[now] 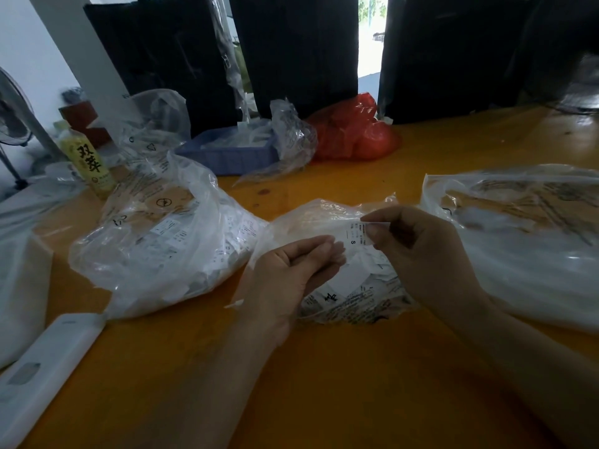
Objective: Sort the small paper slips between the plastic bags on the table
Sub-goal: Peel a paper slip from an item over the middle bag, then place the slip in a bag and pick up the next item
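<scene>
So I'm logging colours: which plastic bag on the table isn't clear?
The red bag at the back, beside the blue tray. The bags nearer the hands are see-through with paper slips inside.

Orange table (324, 384), clear black-printed plastic bags (155, 241), red bag (353, 134), blue tray (227, 157), white black-printed slips (356, 236)
</scene>
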The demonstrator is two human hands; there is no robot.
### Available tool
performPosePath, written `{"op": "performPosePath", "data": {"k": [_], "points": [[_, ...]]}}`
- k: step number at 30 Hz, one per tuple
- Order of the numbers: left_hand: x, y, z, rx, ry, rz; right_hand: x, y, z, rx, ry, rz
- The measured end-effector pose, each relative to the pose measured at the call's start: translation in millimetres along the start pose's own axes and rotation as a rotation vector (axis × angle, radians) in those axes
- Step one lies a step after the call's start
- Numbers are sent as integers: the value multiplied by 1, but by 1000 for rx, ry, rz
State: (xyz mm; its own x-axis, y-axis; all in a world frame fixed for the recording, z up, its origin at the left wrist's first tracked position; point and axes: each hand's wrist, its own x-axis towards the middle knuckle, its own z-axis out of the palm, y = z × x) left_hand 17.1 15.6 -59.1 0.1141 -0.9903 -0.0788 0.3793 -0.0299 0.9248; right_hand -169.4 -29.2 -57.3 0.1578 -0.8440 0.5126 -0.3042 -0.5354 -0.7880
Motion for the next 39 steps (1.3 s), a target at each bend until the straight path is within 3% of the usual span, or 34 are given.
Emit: {"op": "performPosePath", "data": {"k": [7,12,21,25,31,39], "points": [[0,-1,-2,16,-24,-2,-2,-2,1,-148,82,-92],[0,-1,-1,66,20,-1,-3,-1,4,-183,-42,-78],[-7,-2,3,384,66,114,-3,-4,6,-90,-149,12],[-7,0,4,280,91,78,-2,-3,6,97,-56,156],[-4,0,3,229,105,56,-6,-5,7,8,-136,84],[-1,-3,-1,237,130,56,-6,-6,8,-36,-81,52]]}}
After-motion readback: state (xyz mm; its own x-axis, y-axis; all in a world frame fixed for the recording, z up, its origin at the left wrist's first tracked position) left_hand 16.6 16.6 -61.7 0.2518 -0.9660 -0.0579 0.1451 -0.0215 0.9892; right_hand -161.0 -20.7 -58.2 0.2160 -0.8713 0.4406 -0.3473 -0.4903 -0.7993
